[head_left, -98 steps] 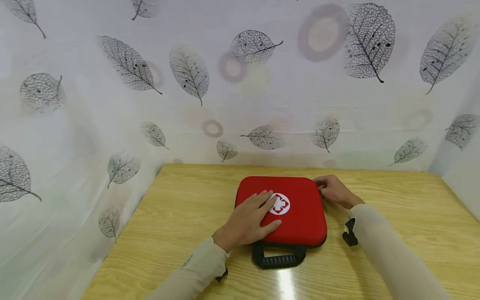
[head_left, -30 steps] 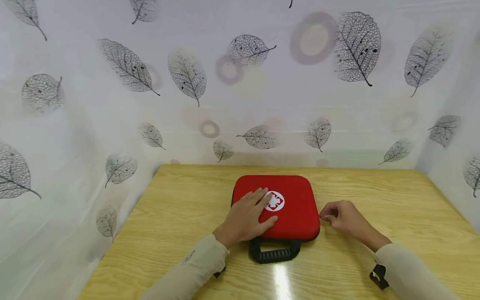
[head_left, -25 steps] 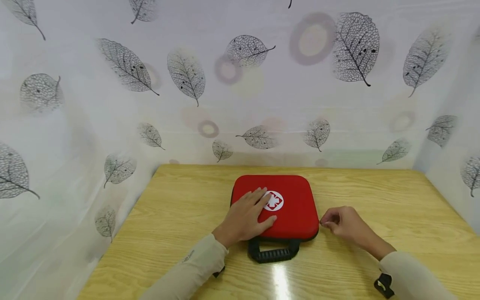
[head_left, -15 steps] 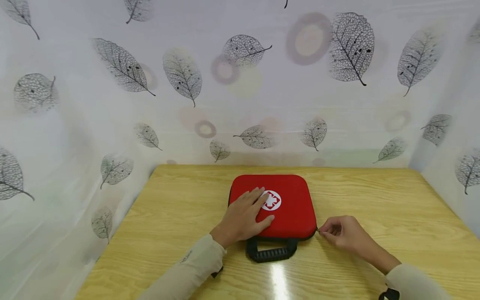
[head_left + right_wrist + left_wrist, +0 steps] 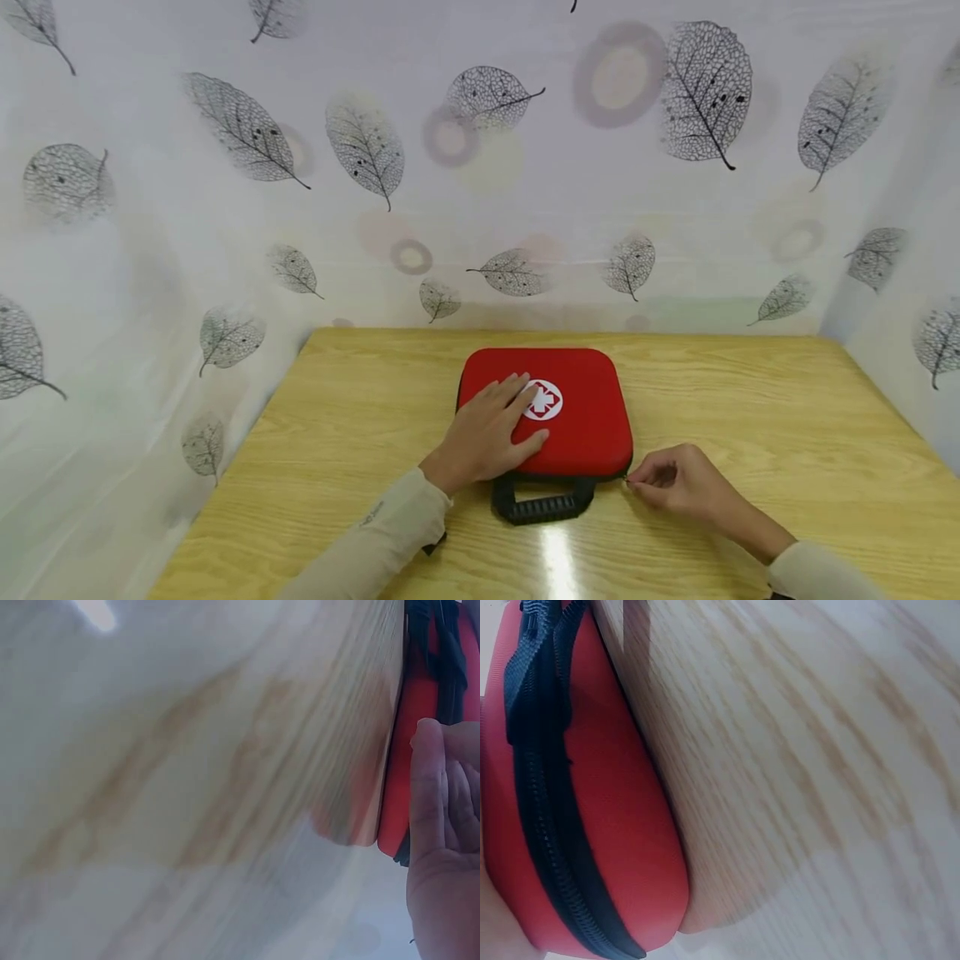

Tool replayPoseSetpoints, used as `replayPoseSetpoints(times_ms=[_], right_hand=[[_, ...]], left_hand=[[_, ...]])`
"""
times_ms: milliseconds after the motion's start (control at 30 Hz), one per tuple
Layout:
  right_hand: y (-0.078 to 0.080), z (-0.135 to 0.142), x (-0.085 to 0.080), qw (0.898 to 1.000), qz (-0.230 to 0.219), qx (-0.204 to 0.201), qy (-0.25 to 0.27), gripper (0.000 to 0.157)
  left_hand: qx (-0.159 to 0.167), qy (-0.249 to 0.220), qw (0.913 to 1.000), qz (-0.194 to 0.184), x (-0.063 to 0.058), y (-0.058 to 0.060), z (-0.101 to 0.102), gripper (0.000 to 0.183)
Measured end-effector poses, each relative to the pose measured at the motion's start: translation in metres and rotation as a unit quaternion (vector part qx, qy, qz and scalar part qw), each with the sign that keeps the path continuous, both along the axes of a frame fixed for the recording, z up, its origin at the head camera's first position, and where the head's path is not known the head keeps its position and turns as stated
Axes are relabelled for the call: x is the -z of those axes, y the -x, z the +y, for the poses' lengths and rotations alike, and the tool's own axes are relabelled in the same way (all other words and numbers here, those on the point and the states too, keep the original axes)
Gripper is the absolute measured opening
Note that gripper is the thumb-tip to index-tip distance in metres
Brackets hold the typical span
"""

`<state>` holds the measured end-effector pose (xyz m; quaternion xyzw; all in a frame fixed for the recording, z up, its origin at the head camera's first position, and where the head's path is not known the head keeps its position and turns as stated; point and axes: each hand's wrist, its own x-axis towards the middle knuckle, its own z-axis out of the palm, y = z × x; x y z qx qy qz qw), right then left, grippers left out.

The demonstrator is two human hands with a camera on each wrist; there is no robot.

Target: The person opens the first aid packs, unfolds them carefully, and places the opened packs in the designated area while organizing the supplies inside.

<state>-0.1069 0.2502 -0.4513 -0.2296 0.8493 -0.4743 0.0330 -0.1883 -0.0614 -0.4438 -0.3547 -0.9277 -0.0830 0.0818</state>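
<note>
A red first-aid case (image 5: 581, 417) with a white emblem lies flat on the wooden table, its black handle (image 5: 546, 508) toward the person. My left hand (image 5: 483, 437) rests on top of its lid with straight fingers, partly covering the emblem. At the case's front right corner, my right hand (image 5: 686, 483) pinches the small zipper pull (image 5: 626, 478) between thumb and fingers. The right wrist view has that hand (image 5: 442, 825) against the case's edge, hiding the pull. In the left wrist view the black zipper (image 5: 547, 825) runs along the case's side, its teeth looking meshed there.
The wooden table (image 5: 757, 400) extends around the case on all sides. A pale leaf-patterned sheet (image 5: 480, 192) hangs behind it and along both sides. Light reflects off the table in front of the handle.
My right hand has drawn the zipper pull from the case's far right corner along the right side and round to the front right corner. My left hand has stayed on the lid.
</note>
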Motion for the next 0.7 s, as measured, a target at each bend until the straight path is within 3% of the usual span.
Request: replayPoseSetpoints(times_ms=[233,700], right_hand=[[0.001,-0.003,-0.001,0.999,-0.006,0.028,-0.016,0.007],[0.035,-0.006,-0.005,0.986,0.058,0.124,-0.098,0.006]], left_hand=[[-0.001,0.001,0.9999,-0.012,-0.001,0.001,-0.001,0.07],[-0.057,0.019,0.9967,-0.054,-0.012,-0.005,-0.011,0.074]])
